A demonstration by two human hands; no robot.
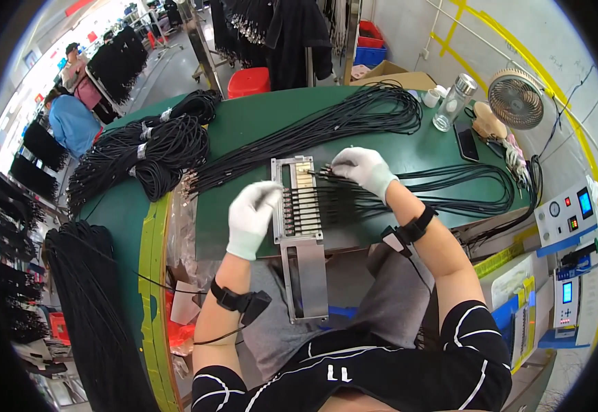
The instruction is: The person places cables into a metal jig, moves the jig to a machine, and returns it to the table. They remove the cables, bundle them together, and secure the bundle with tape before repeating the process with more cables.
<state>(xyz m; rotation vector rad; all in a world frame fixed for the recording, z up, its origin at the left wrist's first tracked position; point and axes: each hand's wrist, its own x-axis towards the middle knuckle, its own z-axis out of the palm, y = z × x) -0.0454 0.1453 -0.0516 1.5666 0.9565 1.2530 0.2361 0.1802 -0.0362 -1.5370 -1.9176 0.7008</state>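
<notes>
A metal fixture [297, 199] with a row of slots lies at the front of the green table. Several black cables run side by side across its lower slots, while the pale upper slots show bare. My right hand [366, 170], in a white glove, pinches a black cable [328, 173] close to its end, just right of the fixture's top. Beside the fixture's left edge is my left hand [249, 216], also gloved, its fingers curled together; whatever they hold is too small to make out. Looped cable lengths [470, 189] trail rightward from the fixture beneath my right hand.
A long cable bundle [312, 134] lies behind the fixture, with tied coils [148, 147] to its left. A glass bottle [455, 103], a phone [466, 142] and a fan [515, 98] stand back right. Control boxes [565, 213] are at the right. Two people are far left.
</notes>
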